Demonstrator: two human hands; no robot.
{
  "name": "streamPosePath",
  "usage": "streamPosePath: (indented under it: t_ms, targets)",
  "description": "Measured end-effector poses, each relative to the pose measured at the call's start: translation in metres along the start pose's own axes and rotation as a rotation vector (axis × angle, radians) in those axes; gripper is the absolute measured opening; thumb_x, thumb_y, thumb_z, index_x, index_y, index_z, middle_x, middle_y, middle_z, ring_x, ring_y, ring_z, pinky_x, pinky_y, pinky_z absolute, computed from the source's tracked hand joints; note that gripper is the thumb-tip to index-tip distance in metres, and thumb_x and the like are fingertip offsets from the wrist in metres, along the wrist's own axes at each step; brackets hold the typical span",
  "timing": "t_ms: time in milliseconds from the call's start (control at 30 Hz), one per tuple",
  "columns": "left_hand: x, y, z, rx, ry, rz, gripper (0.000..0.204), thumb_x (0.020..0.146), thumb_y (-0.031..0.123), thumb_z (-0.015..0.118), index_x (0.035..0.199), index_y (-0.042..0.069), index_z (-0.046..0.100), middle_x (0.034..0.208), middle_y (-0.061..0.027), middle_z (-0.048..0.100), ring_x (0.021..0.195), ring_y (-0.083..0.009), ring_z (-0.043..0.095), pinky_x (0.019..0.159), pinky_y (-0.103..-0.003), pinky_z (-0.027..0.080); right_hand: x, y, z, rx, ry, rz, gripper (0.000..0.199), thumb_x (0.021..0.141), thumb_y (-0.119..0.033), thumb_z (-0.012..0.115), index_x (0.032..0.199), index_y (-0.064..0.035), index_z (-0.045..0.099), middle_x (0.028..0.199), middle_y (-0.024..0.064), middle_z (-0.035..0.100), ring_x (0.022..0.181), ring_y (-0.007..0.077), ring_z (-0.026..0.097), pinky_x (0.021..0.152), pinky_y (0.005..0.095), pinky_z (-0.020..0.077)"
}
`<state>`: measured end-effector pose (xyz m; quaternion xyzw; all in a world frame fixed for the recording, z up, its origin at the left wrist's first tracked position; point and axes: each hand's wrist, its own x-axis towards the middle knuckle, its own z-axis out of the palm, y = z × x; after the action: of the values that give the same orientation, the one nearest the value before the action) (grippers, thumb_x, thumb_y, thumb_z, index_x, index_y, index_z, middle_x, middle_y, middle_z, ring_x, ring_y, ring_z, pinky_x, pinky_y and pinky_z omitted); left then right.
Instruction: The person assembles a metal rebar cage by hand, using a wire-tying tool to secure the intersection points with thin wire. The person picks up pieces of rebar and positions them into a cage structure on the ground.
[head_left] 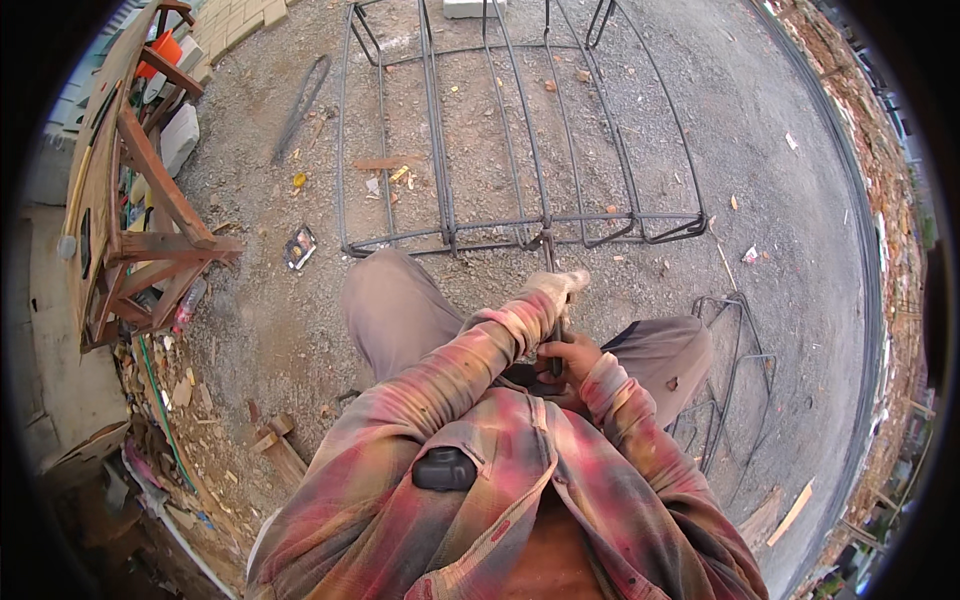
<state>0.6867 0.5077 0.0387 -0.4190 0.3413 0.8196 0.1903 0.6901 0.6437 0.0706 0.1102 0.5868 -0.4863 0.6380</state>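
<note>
A frame of bent steel rebar [436, 150] lies on the gravel in front of my knees, with long bars running away from me. My left hand [558, 287], in a pale, dirty work glove, is closed around a dark, long-handled metal tool [548, 252]. The tool's far end meets the frame's near crossbar, but its jaws are too small to make out. Closer to my body, my bare right hand [568, 357] grips the lower end of the same tool. Some of its fingers are hidden.
A wooden table [165, 180] stands at the left. To the right lie bent rebar stirrups [735, 370] and long bars [862, 300]. A wooden block [280, 450] is by my left side. A crumpled packet [299, 247] and a rebar loop [300, 105] lie left of the frame.
</note>
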Motion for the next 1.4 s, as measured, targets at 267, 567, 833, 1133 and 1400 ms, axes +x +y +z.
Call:
streamPosePath:
  t_ms: [267, 567, 833, 1133, 1400]
  targets:
    - [-0.027, 0.006, 0.024, -0.331, -0.076, 0.121, 0.033, 0.079, 0.037, 0.067, 0.073, 0.007, 0.055, 0.060, -0.0039, 0.053, 0.052, -0.0160, 0.052, 0.050, -0.031, 0.044, 0.008, 0.004, -0.031, -0.029, -0.016, -0.112, 0.022, 0.073, -0.016, 0.064, 0.088, -0.0011, 0.060, 0.063, 0.0054, 0.058, 0.051, 0.0216, 0.053, 0.049, 0.0315, 0.0435]
    - [-0.027, 0.019, 0.024, 0.435, 0.408, 0.109, 0.055, 0.071, 0.050, 0.065, 0.101, 0.004, 0.065, 0.103, -0.0190, 0.063, 0.103, -0.0324, 0.058, 0.085, -0.039, 0.045, 0.017, 0.028, 0.009, -0.801, 0.677, -0.815, 0.040, 0.066, -0.023, 0.072, 0.092, 0.0038, 0.058, 0.084, 0.0129, 0.064, 0.073, 0.0240, 0.061, 0.068, 0.0316, 0.0479]
    - [-0.008, -0.010, 0.020, -0.410, -0.124, 0.281, 0.039, 0.080, 0.039, 0.062, 0.083, 0.000, 0.061, 0.071, -0.0134, 0.061, 0.061, -0.0284, 0.059, 0.056, -0.043, 0.047, -0.010, -0.005, -0.045, 0.678, -0.614, 0.190, 0.024, 0.087, -0.027, 0.056, 0.090, -0.0028, 0.056, 0.065, -0.0015, 0.041, 0.055, 0.0069, 0.041, 0.048, 0.0234, 0.0375]
    - [-0.020, -0.007, 0.016, -0.081, 0.273, 0.316, 0.034, 0.073, 0.036, 0.067, 0.082, 0.004, 0.065, 0.075, -0.0114, 0.064, 0.064, -0.0225, 0.060, 0.059, -0.038, 0.046, 0.034, 0.012, -0.079, -0.130, -0.140, -0.116, 0.022, 0.079, -0.019, 0.060, 0.093, -0.0021, 0.056, 0.077, 0.0060, 0.059, 0.061, 0.0155, 0.054, 0.055, 0.0264, 0.0458]
    - [-0.053, 0.024, 0.004, 0.336, 0.342, 0.167, 0.054, 0.069, 0.048, 0.068, 0.090, -0.001, 0.066, 0.085, -0.0165, 0.065, 0.086, -0.0284, 0.062, 0.077, -0.039, 0.046, 0.019, 0.007, -0.022, -0.171, 0.018, -0.210, 0.023, 0.081, -0.014, 0.057, 0.098, 0.0020, 0.057, 0.084, 0.0111, 0.063, 0.071, 0.0198, 0.061, 0.063, 0.0302, 0.0492]
